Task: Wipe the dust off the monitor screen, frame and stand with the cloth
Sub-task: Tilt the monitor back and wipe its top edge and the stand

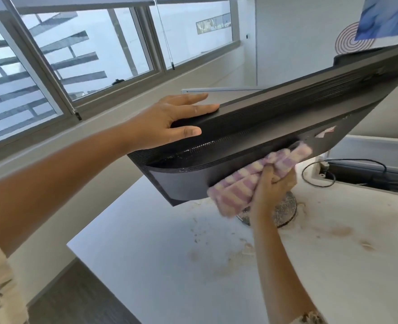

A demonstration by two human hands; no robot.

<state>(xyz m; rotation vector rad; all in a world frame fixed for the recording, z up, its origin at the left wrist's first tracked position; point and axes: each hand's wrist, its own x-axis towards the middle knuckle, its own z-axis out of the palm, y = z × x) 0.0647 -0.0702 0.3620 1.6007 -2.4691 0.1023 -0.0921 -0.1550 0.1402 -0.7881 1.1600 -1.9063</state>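
Cloth (251, 178) gripped in right hand (271, 185) against monitor (263, 127) back

The white tabletop (160, 272) carries brownish dust patches (340, 231) and scattered specks, thickest around the round, speckled stand base (285, 210) resting on it. Near the back edge lies a looped black cable (303, 174).

- Monitor (263, 127): one, black.
- Cloth (247, 181): one, striped pink and cream.
- Hands: two, a left hand (170, 122) and a right hand (273, 185).
- Stand base (287, 210): one, round.
- Desk (170, 265): one, white.
- Cable (357, 159): one, black.
- Poster (385, 17): one, on the wall.
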